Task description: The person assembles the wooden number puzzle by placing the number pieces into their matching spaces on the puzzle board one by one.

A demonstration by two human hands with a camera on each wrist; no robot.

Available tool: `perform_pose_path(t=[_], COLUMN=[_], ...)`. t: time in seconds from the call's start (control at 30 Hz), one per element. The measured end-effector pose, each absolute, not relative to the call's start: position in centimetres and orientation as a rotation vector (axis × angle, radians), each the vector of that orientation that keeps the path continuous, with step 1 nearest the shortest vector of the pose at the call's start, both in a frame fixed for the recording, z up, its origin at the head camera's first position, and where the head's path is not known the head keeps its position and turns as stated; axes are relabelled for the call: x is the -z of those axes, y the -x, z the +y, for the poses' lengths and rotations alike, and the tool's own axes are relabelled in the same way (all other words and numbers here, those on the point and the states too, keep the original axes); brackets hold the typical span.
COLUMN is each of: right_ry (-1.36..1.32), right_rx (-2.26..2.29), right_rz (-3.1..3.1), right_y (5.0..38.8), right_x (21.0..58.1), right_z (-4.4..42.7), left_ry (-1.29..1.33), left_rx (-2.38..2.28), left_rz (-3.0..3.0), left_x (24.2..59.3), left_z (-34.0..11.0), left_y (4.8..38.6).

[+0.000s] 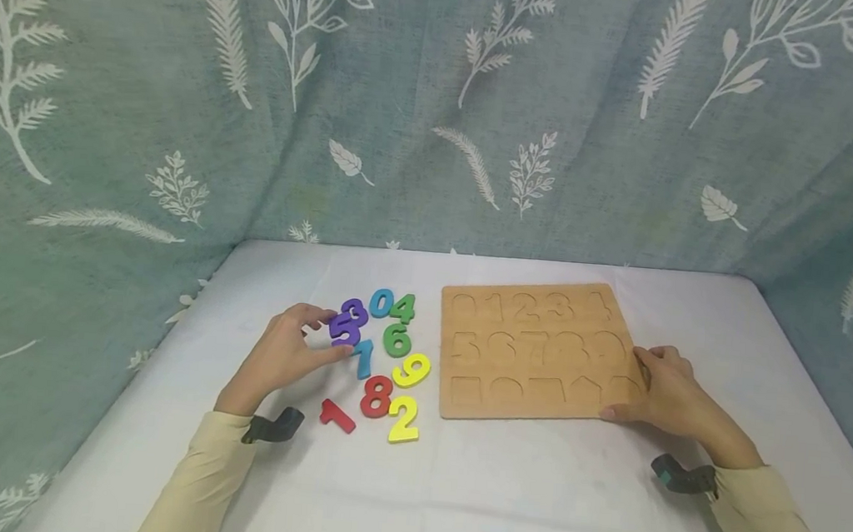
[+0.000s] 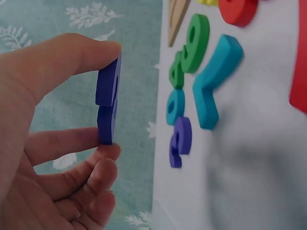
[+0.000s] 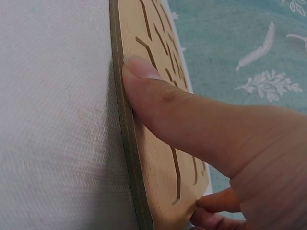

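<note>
The purple 5 (image 2: 106,91) is pinched edgewise in the left grip (image 1: 286,355), likely for clear faces. The board (image 1: 524,365) is grasped cornerwise by the right grip (image 1: 668,395), apparently for steadiness.

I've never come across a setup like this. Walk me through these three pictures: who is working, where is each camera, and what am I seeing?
There is no robot here: a person works bare-handed. The wide picture comes from a camera worn on the head, looking forward and down. The close-ups come from a left wrist camera and a right wrist camera. On the white-covered table lie a wooden board with number and shape outlines and nine loose numbers: blue 0, red 1, yellow 2, purple 3, green 4, green 6, blue 7, red 8 and yellow 9. The left hand pinches a purple 5 between thumb and fingers. The right hand holds the board at its right end, thumb on top.
</note>
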State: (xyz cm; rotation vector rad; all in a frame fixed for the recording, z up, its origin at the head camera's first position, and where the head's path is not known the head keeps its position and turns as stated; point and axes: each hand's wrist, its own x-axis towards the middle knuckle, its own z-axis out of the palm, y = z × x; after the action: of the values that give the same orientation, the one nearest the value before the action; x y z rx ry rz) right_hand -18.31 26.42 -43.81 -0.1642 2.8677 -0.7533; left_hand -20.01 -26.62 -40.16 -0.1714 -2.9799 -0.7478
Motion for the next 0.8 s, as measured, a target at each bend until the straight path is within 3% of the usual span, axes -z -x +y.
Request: perform_pose_path(t=[0.8], right_ry=[0.153], right_rx=[0.739], right_rz=[2.847], right_y=[18.6], right_x=[43.8], right_z=[26.5], left_ry=[0.365], left_rx=[0.795], left_rz=[-2.929], left_x=[38.4], left_z=[-22.9], left_y=[21.0])
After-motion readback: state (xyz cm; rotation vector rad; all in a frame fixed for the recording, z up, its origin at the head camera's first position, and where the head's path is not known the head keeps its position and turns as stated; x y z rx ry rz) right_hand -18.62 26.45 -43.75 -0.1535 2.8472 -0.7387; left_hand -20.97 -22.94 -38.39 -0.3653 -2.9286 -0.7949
